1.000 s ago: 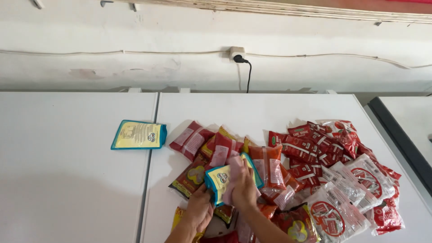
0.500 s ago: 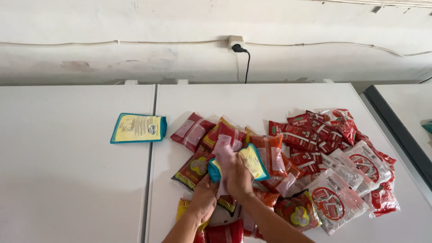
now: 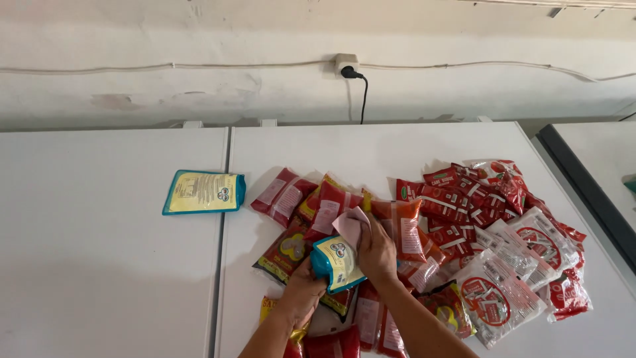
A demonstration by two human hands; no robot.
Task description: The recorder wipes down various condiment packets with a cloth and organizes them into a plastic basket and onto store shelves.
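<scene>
Nearest the camera, the left hand (image 3: 306, 290) grips the lower edge of a small teal-and-yellow plastic packet (image 3: 338, 263), fingers closed around it, so it stands tilted above the heap. The right hand (image 3: 379, 252) presses a pale pink cloth (image 3: 352, 225) against the packet's upper side, fingers curled over the fabric, which suits wiping the wrapper. Beneath both lies a loose pile of red and orange sachets (image 3: 457, 219) spread over the white tabletop (image 3: 397, 149). Farther left, well apart from the pile, a second flat teal-and-yellow packet (image 3: 203, 192) lies alone. Beyond, a black plug (image 3: 350, 71) sits in a wall socket.
</scene>
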